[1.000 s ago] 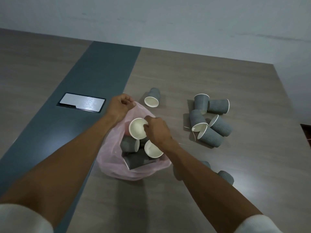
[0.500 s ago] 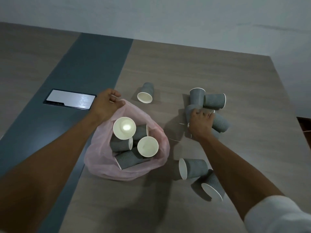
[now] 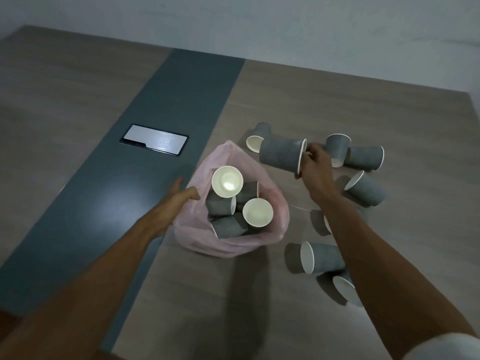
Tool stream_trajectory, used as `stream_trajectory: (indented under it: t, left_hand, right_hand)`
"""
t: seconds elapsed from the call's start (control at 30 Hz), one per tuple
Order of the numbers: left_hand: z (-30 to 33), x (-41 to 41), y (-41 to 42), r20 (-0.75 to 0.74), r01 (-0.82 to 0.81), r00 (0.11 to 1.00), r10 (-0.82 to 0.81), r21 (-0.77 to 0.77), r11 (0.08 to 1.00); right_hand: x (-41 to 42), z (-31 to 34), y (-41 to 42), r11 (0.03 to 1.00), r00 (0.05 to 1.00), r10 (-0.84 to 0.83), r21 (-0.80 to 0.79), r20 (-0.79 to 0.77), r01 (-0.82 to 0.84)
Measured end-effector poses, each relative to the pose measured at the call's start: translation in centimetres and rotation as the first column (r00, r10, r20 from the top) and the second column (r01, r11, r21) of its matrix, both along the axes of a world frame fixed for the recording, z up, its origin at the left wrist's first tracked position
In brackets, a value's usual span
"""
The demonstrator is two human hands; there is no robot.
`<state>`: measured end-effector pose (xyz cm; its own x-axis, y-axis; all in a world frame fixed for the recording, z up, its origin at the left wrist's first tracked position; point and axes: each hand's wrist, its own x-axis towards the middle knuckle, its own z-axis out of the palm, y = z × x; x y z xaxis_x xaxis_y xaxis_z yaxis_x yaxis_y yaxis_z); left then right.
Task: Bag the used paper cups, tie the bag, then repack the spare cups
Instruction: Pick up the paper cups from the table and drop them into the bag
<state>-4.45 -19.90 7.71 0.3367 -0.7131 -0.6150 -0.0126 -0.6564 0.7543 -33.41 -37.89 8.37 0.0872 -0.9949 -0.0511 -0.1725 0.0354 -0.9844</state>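
A pink plastic bag [image 3: 226, 242] stands open in the middle of the table with several grey paper cups [image 3: 255, 213] inside, two showing their white insides. My right hand [image 3: 315, 166] grips the rim of a grey ribbed cup [image 3: 281, 154], held on its side above the table just right of the bag's far edge. My left hand [image 3: 180, 197] lies against the bag's left side, fingers straight and touching the plastic. Loose cups lie at the right: one behind the bag [image 3: 255, 141], a cluster [image 3: 363, 157] beyond my right hand, and two nearer ones [image 3: 323, 258].
A shiny metal cover plate [image 3: 154, 139] sits in the dark strip [image 3: 145, 193] running down the wooden table [image 3: 337, 100] to the left of the bag. A pale wall [image 3: 259, 22] closes the far side. The table's right edge runs past the cup cluster.
My right hand took a cup from the right-hand cluster and carried it left toward the bag. My left hand left the bag's far rim and dropped to its left side.
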Motion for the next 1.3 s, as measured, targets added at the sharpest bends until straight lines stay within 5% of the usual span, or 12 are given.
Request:
stream_trajectory:
  t: [0.1,0.3,0.43,0.53,0.8,1.03,1.13,1.3]
  left_hand:
    - [-0.2,-0.3,1.5,0.101,-0.038,0.994,0.031,0.069,0.997]
    - [1.4,-1.0,3.1,0.218,-0.098,0.969,0.118,-0.101,0.99]
    - [2.7,-1.1,4.0,0.257,-0.145,0.948,0.186,-0.171,0.975]
    - [3.9,-1.0,4.2,0.187,-0.198,0.955,0.228,-0.166,0.966]
    - [5.1,0.8,4.7,0.178,-0.207,0.951,0.252,-0.238,0.949]
    - [5.3,-1.0,3.6,0.22,-0.126,0.96,0.172,-0.208,0.97]
    - [5.3,-2.2,2.6,0.343,-0.021,0.934,0.096,-0.217,0.976]
    - [4.9,-3.5,1.7,0.576,0.092,0.817,0.03,-0.182,0.979]
  right_hand:
    - [0.6,0.8,3.8,0.98,0.977,0.172,0.077,0.123,-0.182]
    - [4.0,-0.9,11.1,0.857,0.869,0.484,0.258,-0.103,-0.447]
    - [7.0,-2.0,15.1,0.896,0.873,0.435,0.198,-0.221,-0.396]
    - [9.1,-2.8,17.2,0.935,0.826,0.345,0.091,-0.445,-0.342]
    - [10.3,-0.7,17.4,0.913,0.475,0.252,0.045,-0.843,-0.405]
    - [4.6,1.5,15.9,0.97,0.55,-0.031,-0.157,-0.835,-0.184]
    - [-1.4,0.2,13.8,0.998,0.563,-0.068,-0.049,-0.823,0.048]
    - [-11.3,-2.4,11.9,0.92,0.44,0.025,0.193,-0.898,0.341]
